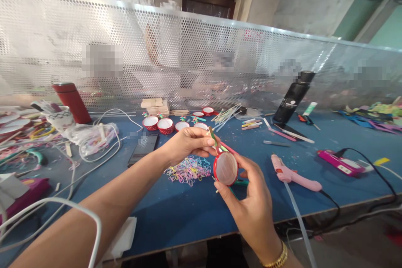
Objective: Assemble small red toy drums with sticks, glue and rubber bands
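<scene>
My right hand [254, 201] grips a small round red-rimmed piece [225, 168] by its edge, thumb below and fingers behind. The piece has a pale, flat face turned toward me. At its upper left, my left hand [196, 142] pinches a thin green-and-brown stick [212, 135] between thumb and fingers. The stick's lower end meets the red rim; whether it is fixed there I cannot tell. Green and red strips show partly behind the round piece. Just below my left hand lies a heap of small coloured elastic bands [188, 171] on the blue table [176, 222].
Several red round pieces [165, 125] stand behind my hands, near stacked wooden sticks [155, 104]. A phone [143, 150] lies left. To the right are a pink glue gun [293, 174], a magenta box [341, 162] and a black bottle [293, 97]. White cables [67, 203] cross the left side.
</scene>
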Tool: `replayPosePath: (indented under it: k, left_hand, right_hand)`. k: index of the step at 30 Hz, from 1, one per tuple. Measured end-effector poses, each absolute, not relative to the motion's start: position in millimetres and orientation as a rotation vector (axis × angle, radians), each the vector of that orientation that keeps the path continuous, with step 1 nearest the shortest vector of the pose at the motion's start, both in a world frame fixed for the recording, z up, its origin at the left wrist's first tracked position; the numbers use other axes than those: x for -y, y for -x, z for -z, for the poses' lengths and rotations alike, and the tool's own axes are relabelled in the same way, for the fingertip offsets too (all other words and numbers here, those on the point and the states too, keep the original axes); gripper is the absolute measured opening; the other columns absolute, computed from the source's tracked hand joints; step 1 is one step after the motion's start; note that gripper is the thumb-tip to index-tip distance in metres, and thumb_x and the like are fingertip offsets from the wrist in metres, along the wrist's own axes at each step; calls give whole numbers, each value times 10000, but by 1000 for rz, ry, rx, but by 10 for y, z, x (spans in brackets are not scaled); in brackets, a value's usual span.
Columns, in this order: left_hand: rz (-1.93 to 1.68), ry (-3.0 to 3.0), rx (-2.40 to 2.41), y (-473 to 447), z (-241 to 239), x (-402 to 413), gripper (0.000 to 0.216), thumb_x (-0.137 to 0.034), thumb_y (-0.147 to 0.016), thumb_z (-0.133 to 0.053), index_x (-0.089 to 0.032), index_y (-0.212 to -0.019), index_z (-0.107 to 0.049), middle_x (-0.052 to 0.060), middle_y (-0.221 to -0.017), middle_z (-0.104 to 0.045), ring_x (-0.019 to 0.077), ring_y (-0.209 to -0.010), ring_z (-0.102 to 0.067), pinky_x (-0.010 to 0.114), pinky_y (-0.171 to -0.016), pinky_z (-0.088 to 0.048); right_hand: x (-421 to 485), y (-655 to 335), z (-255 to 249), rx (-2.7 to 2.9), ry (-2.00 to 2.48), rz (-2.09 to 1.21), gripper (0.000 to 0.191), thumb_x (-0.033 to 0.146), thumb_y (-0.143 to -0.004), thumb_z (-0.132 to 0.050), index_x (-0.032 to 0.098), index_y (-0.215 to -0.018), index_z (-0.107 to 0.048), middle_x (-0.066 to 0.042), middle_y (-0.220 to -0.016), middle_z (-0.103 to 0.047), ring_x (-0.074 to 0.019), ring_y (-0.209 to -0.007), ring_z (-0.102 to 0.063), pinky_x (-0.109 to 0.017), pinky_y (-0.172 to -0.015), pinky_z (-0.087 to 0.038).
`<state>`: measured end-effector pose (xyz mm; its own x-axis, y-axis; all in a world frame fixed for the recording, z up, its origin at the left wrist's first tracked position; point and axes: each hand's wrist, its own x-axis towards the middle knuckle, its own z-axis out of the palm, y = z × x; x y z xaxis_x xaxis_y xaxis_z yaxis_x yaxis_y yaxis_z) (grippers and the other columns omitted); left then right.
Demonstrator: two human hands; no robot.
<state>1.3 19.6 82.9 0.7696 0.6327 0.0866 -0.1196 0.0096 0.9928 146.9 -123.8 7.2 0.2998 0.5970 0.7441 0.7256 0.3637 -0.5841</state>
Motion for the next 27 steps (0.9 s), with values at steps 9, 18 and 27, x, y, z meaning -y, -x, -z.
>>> replayPosePath:
  k: [9, 18, 27]
  left_hand:
    - [-607, -1436, -422, 1, -822, -190, 248, -355, -729, -812, -157, -861, -738, 45, -796, -748, 111, -727, -700, 213, -685, -537]
    - [-609, -1384, -395, -16, -815, -159, 243, -307, -720, -824, -162, -893, -735, 22, -824, -726, 98, -774, -681, 218, -747, -539]
    - [-593, -1348, -357, -35, -802, -122, 260, -320, -718, -827, -151, -903, -758, 61, -968, -725, 113, -854, -665, 229, -802, -526]
  right_hand:
    - [1218, -1469, -68, 1399, 1325, 175, 536, 394, -824, -724, 215, -1293, -537, -136, -1246, -605, -300, -1127, -587, -505, -888, -546]
    - [1194, -1448, -78, 1391, 1306, 230, 524, 383, -833, -716, 213, -1292, -529, -140, -1239, -604, -302, -1131, -579, -515, -899, -532]
    - [1160, -1445, -89, 1375, 1281, 323, 573, 376, -823, -732, 202, -1316, -498, -149, -1261, -596, -304, -1158, -568, -518, -921, -520]
